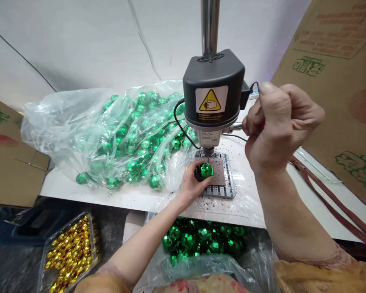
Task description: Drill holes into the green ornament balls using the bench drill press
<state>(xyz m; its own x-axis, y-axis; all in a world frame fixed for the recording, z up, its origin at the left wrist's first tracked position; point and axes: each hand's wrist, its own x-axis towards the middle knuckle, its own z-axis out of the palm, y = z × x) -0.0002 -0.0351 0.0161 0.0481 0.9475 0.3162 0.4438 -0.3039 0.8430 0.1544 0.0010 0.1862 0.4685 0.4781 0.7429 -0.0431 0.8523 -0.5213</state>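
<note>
Under the black drill press [214,87], my left hand [192,179] grips a shiny green mirrored ball [206,170] between thumb and fingers. The ball sits over a brownish pad [220,175] on the slotted metal base [230,187], directly below the chuck [208,150]. My right hand [277,122] is closed in a fist at the right side of the machine, around the feed handle [237,126], of which only a short metal end shows. Dark shavings lie scattered over the base and the tabletop.
A clear plastic bag [57,112] with many green balls [134,165] spreads across the white table [158,202]. More green balls [205,236] lie in plastic at my lap. Cardboard boxes [332,101] flank both sides. Gold balls [71,252] fill a clear bin at lower left. Brown straps [329,199] lie right.
</note>
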